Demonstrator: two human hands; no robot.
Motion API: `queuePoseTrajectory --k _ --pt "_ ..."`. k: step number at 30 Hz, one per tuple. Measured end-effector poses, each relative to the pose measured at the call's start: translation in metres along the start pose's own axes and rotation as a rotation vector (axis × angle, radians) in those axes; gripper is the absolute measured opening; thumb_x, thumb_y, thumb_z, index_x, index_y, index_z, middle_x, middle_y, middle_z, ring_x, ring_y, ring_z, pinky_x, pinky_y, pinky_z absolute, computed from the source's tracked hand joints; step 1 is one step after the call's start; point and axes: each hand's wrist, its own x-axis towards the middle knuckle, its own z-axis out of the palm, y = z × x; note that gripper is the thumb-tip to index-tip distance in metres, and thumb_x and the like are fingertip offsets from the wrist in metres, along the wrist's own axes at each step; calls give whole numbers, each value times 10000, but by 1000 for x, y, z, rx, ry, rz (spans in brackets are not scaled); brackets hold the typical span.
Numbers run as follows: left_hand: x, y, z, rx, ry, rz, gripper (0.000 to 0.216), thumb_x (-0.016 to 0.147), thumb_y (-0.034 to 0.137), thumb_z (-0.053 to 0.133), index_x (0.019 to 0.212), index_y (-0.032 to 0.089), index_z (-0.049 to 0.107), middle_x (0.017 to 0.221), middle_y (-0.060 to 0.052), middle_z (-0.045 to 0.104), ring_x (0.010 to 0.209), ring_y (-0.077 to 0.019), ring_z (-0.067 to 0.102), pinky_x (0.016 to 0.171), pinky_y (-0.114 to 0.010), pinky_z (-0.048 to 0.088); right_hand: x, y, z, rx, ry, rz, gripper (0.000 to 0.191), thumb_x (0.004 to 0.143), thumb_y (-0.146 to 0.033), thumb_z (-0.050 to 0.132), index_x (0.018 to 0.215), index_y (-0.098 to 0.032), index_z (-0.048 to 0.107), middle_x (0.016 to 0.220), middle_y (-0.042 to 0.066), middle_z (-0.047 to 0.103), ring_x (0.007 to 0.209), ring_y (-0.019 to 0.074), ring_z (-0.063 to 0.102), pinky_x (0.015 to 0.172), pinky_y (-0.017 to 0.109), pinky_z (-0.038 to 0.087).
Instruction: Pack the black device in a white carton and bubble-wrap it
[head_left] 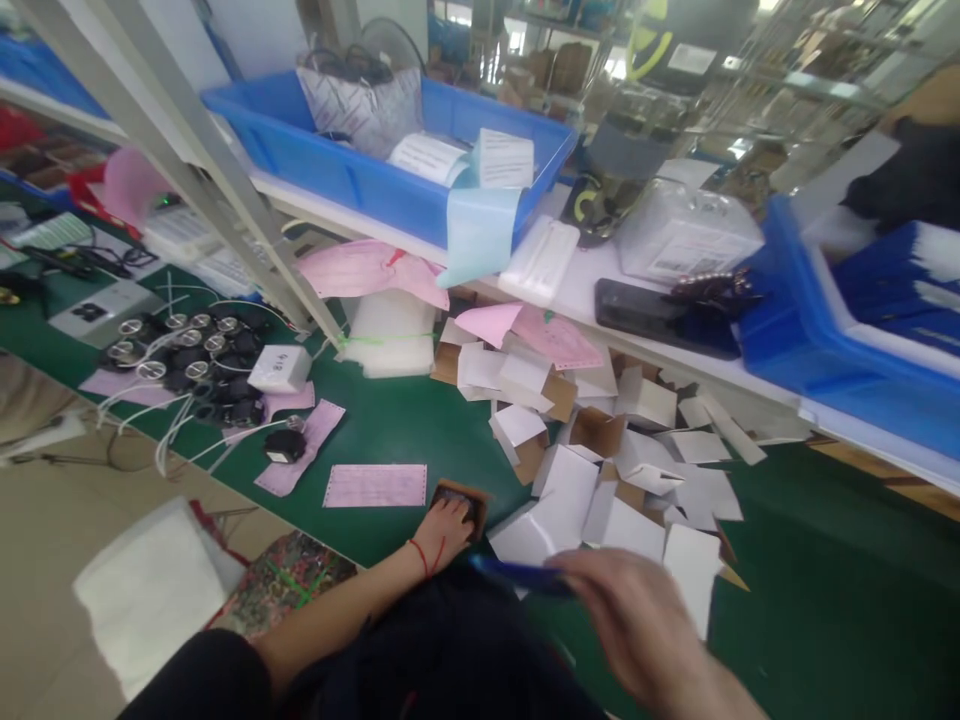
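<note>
Low in the middle of the frame, the left hand (444,524) rests palm down on a small brown box (459,503) at the near edge of the green surface (405,425). Its fingers are spread over the dark top of the box and press on it; a red string circles the wrist. Just left of the box lies a pink slip (375,485), flat on the surface.

At lower right, the right hand (637,620) is blurred. It holds a blue pen (517,574), which points toward the left; the fingers are closed around it, though the blur hides the exact grip. The pen hangs just below the box and does not touch it.

Right of the box, a loose heap of white and brown folded cartons (615,450) covers the centre of the surface. At middle left sits a cluster of small black round parts with white wires (187,365), with one small white box (279,368) beside them. Along the upper part of the frame, a shelf carries a blue bin (352,175) with papers, and another blue bin (825,330) stands at right.
</note>
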Motion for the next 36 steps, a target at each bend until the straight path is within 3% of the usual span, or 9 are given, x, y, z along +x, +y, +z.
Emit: queuePoseTrajectory --k 5,7,10,14,20,25,30,33,36 --pt "2 -8 8 -91 -7 -34 277 830 380 681 979 153 734 1189 -154 606 1164 -326 515 989 -477 443 -21 -27 55 398 -593 142 133 869 -330 633 990 -320 688 908 -28 763 785 141 705 712 204 554" --pt "0 -7 15 -90 36 -70 405 797 367 715 1116 120 678 1287 -189 561 1241 -344 476 1043 -477 416 -21 -25 66 498 -677 128 197 919 -300 541 998 -312 721 957 -10 770 826 144 712 776 215 557" --pt "1 -4 28 -35 45 -159 659 781 274 712 1348 17 494 1387 -258 490 1311 -370 437 1082 -470 397 -24 -3 89 420 -494 226 330 940 -226 437 1086 -297 724 1039 25 769 940 171 718 888 276 564" --pt "9 -5 42 67 59 -157 514 881 68 419 1387 -9 466 1372 -246 534 1309 -329 477 1090 -449 404 -21 41 144 162 -225 326 450 867 -108 402 1214 -210 671 1193 91 719 1105 225 677 998 380 541" --pt "0 -14 47 108 84 -86 477 898 58 334 1304 32 582 1294 -216 618 1252 -334 532 1070 -518 415 8 63 222 -320 -412 289 479 866 -46 390 1297 -137 578 1154 157 706 1042 264 679 906 402 570" --pt "-21 -21 41 10 71 9 478 939 111 328 1364 12 522 1399 -235 537 1303 -307 481 1114 -473 363 23 57 264 -577 -511 248 318 902 -60 370 1107 -69 612 958 200 698 886 265 696 721 364 588" --pt "-40 -25 30 -60 44 71 450 949 131 333 1324 70 574 1340 -218 581 1234 -305 521 990 -430 470 36 46 275 -617 -576 336 248 885 -43 410 1013 -60 621 899 205 699 834 240 710 683 312 568" --pt "-50 -26 24 -56 53 128 416 966 177 323 1225 120 644 1216 -194 640 1141 -323 556 939 -469 496 32 44 266 -593 -533 246 300 916 -72 390 1118 -84 612 1017 196 698 933 256 695 780 356 568" --pt "-49 -28 26 -36 92 90 431 970 161 295 1250 93 616 1283 -197 600 1167 -313 540 962 -455 498 21 49 260 -566 -478 152 335 942 -124 393 1215 -102 586 1099 189 686 1027 268 664 889 388 543"
